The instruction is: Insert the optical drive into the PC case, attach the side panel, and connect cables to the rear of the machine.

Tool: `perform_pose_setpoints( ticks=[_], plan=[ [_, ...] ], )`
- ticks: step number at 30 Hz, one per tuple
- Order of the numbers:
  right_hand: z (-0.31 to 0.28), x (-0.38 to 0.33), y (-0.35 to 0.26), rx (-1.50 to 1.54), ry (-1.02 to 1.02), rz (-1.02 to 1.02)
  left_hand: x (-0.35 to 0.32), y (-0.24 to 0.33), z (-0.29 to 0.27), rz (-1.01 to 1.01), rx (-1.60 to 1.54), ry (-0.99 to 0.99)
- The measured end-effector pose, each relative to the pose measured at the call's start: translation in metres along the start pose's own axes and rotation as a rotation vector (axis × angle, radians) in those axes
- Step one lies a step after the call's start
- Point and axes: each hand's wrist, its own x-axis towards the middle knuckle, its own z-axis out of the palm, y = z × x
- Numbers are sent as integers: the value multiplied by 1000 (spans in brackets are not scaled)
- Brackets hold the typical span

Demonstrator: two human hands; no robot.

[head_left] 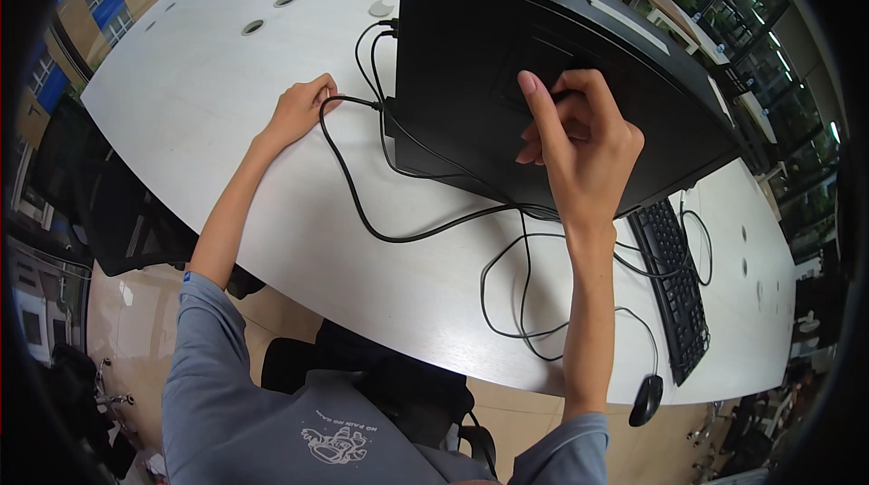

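Observation:
A large black computer case [471, 60] stands on the white table, with several cables plugged in along its left edge. My left hand [297, 112] rests on the table left of it, fingers curled at the bend of a thick black cable [353, 195] that runs from the case's lower left edge. Raised before the case's broad side panel is my right hand [584, 128]. Its fingers are loosely bent, the thumb stands apart from them, and I see nothing held. Part of the panel is hidden behind this hand.
A black keyboard [674, 304] lies right of my right forearm, and a black mouse [646, 401] sits at the table's near edge. Looped thin cables [484, 290] lie in front of the case. The white table [208, 60] has round cable holes. A dark chair [118, 200] stands at the left.

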Motion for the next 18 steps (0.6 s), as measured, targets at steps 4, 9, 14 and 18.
perform_pose_setpoints(
  ticks=[4,9,14,18],
  plan=[
    [0,-2,1,-37,6,-38,-1,2,-3,-21,14,-12],
    [2,0,7,-30,8,-73,3,3,-6,-33,44,-25],
    [3,1,9,-89,29,-129,4,3,-4,-15,36,-10],
    [3,0,17,-149,55,-190,2,6,-6,-15,52,-20]
  ],
)
